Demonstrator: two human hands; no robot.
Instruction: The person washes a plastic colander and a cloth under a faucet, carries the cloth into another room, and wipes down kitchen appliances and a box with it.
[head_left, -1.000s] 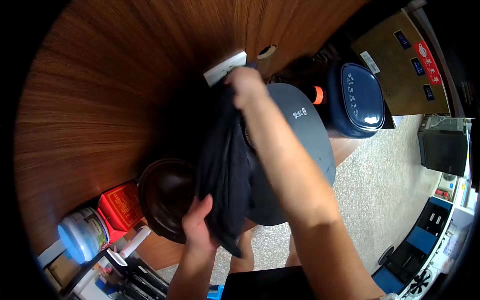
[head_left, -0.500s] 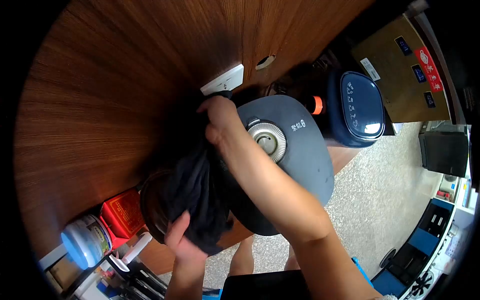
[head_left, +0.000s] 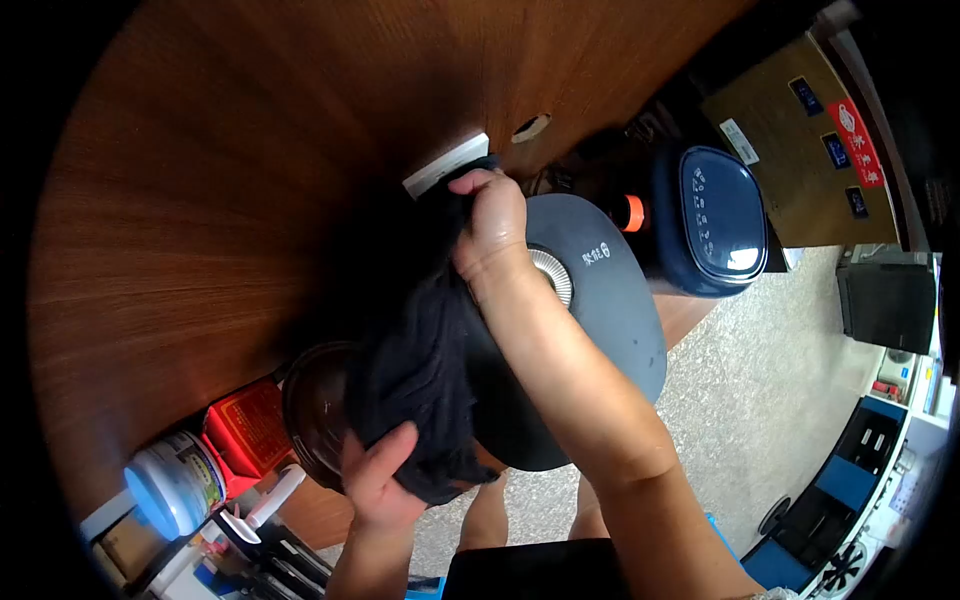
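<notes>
A black cloth (head_left: 415, 370) hangs bunched between my two hands, beside a dark grey round-cornered appliance (head_left: 610, 310) with a ribbed silver knob (head_left: 553, 277). My right hand (head_left: 495, 220) grips the cloth's upper end, close to a white wall socket (head_left: 446, 165). Lower down, my left hand (head_left: 382, 485) holds the other end, thumb on top and the remaining fingers partly under the fabric. Part of a dark brown round bowl (head_left: 312, 415) shows behind the cloth. My right forearm crosses over the appliance.
A navy appliance (head_left: 722, 215) and an orange-capped bottle (head_left: 633, 213) stand to the right, near a brown box (head_left: 800, 150). At lower left are a red box (head_left: 246, 432), a blue-lidded jar (head_left: 172, 487) and a white-handled tool (head_left: 272, 502). A wooden panel (head_left: 200, 220) rises behind.
Since the last half second, my right hand has moved up and right with the cloth, which now stretches longer and covers part of the silver knob. My left hand has shifted slightly right.
</notes>
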